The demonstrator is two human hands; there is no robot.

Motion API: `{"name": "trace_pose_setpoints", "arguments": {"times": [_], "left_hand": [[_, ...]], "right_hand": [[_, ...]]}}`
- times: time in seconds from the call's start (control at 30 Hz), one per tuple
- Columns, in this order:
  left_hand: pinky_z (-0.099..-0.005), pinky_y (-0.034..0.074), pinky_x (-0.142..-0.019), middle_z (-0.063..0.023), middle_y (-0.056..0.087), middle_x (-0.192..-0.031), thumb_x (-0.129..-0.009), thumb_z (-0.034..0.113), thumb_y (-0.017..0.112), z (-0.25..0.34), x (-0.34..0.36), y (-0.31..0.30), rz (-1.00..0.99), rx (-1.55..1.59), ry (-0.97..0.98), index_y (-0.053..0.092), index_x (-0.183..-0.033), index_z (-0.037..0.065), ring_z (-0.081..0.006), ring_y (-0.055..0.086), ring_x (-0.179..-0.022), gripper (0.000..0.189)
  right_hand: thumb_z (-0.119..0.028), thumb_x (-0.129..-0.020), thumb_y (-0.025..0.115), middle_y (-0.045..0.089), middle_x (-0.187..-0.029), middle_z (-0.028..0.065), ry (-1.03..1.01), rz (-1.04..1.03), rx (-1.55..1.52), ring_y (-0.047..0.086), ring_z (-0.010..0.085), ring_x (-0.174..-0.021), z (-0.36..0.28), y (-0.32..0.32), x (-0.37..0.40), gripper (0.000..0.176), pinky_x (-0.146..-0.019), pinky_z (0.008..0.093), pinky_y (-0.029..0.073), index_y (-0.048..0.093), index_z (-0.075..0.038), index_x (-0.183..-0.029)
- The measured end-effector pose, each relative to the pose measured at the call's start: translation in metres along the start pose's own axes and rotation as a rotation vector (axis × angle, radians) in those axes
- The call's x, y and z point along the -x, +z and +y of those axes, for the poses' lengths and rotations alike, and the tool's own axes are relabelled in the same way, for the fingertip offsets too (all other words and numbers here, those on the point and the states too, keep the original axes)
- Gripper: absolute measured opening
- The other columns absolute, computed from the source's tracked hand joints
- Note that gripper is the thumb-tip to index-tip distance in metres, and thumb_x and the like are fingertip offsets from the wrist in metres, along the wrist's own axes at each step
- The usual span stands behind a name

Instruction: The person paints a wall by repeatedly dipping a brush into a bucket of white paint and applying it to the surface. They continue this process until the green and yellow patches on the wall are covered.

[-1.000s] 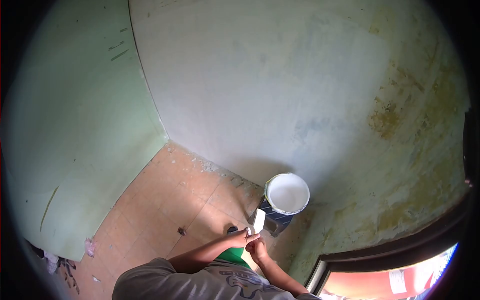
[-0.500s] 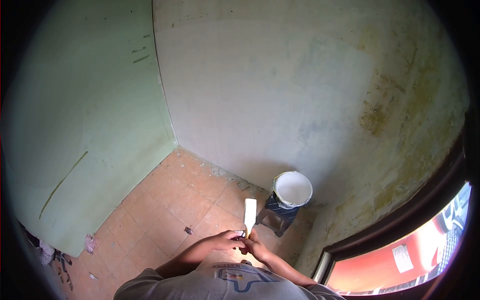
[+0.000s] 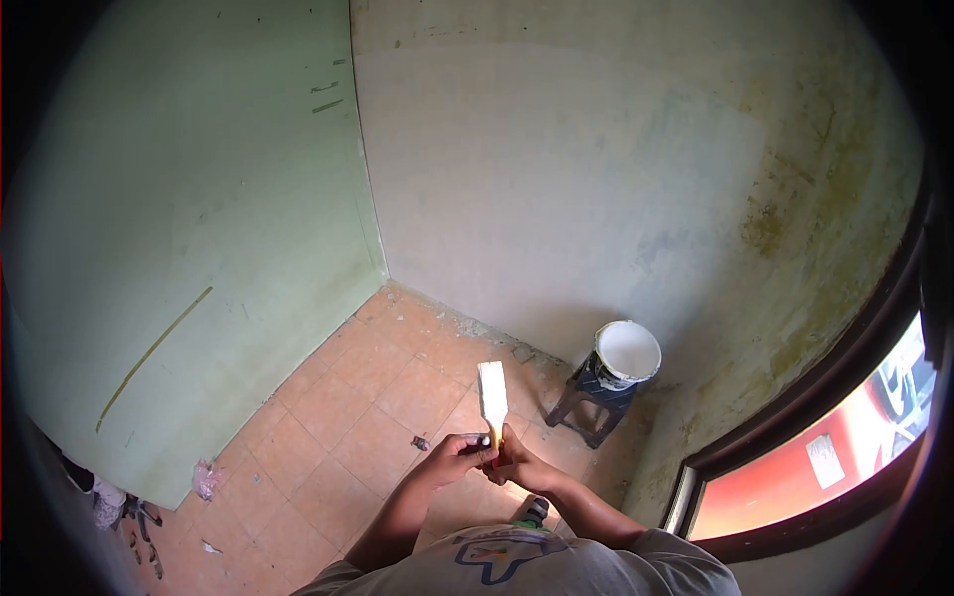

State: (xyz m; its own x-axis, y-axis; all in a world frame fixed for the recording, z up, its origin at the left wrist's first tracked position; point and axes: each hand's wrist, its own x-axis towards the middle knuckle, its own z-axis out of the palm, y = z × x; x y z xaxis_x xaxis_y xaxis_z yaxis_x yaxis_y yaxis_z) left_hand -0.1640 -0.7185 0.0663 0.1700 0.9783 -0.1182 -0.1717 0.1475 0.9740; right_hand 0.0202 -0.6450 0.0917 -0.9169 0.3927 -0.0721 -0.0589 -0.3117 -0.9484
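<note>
A paint brush (image 3: 492, 395) coated in white points up and away from me, its handle low between my hands. My right hand (image 3: 521, 465) is wrapped round the handle. From the other side my left hand (image 3: 460, 458) meets it, fingers bent together at the handle's base; whether it grips the handle too is hard to make out. Beyond them to the right, a white bucket (image 3: 629, 353) with pale paint inside rests on a dark stool (image 3: 593, 405).
A green wall (image 3: 199, 199) and a patchy whitish wall (image 3: 537, 179) meet at a corner. Small debris (image 3: 420, 443) lies on the orange tiled floor (image 3: 338, 427). A dark-framed window (image 3: 775, 497) is at the lower right, and cluttered items (image 3: 134, 517) lie at the lower left.
The view has shifted, so the walls, bucket and stool appear farther right. Both hands and the brush sit slightly higher in the picture. A foot now shows below the hands.
</note>
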Motion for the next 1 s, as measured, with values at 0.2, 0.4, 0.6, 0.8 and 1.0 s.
{"name": "trace_pose_setpoints", "arguments": {"times": [0.2, 0.4, 0.6, 0.8, 1.0], "left_hand": [[-0.0257, 0.05, -0.076, -0.0004, 0.069, -0.091, -0.096, 0.024, 0.071, -0.018, 0.029, 0.014, -0.079, -0.012, 0.038, 0.071, -0.105, 0.002, -0.0088, 0.062, -0.085, 0.024], [-0.023, 0.047, -0.067, -0.0011, 0.069, -0.085, -0.097, 0.026, 0.07, -0.054, 0.031, 0.033, -0.025, 0.042, -0.018, 0.071, -0.107, 0.0, -0.0067, 0.059, -0.075, 0.028], [-0.0272, 0.051, -0.072, -0.0061, 0.073, -0.088, -0.096, 0.023, 0.07, -0.041, -0.003, 0.037, 0.024, -0.265, 0.072, 0.07, -0.107, -0.004, -0.0098, 0.065, -0.079, 0.028], [-0.03, 0.052, -0.078, -0.0069, 0.075, -0.094, -0.095, 0.023, 0.072, -0.002, -0.084, 0.07, -0.045, -0.508, 0.021, 0.071, -0.11, -0.001, -0.0121, 0.067, -0.084, 0.029], [-0.0275, 0.05, -0.079, -0.0032, 0.072, -0.095, -0.098, 0.021, 0.068, -0.018, -0.178, 0.124, -0.202, -0.354, -0.042, 0.071, -0.109, -0.001, -0.0094, 0.062, -0.087, 0.025]], "right_hand": [[0.012, -0.08, 0.059, 0.049, -0.101, 0.0074, -0.002, 0.031, 0.045, 0.054, 0.0147, -0.083, 0.021, 0.038, 0.026, 0.071, -0.071, 0.0293, 0.05, 0.027, -0.012, -0.139], [0.012, -0.082, 0.066, 0.052, -0.114, 0.0079, 0.02, 0.162, 0.072, 0.059, 0.0161, -0.093, 0.03, 0.042, 0.048, 0.089, -0.08, 0.032, 0.054, 0.02, -0.014, -0.154], [0.018, -0.078, 0.061, 0.045, -0.138, 0.0041, -0.002, 0.066, -0.07, 0.045, 0.0186, -0.13, 0.035, -0.007, 0.048, 0.09, -0.102, 0.0346, 0.048, 0.027, -0.015, -0.155], [0.007, -0.089, 0.058, 0.057, -0.113, 0.002, -0.027, 0.092, 0.049, 0.054, 0.0133, -0.101, 0.017, -0.098, 0.063, 0.071, -0.088, 0.0297, 0.049, 0.036, -0.013, -0.154], [-0.002, -0.096, 0.058, 0.056, -0.102, 0.0001, -0.132, 0.205, 0.349, 0.052, 0.01, -0.091, -0.026, -0.181, 0.124, 0.037, -0.083, 0.0279, 0.046, 0.05, -0.006, -0.132]]}}
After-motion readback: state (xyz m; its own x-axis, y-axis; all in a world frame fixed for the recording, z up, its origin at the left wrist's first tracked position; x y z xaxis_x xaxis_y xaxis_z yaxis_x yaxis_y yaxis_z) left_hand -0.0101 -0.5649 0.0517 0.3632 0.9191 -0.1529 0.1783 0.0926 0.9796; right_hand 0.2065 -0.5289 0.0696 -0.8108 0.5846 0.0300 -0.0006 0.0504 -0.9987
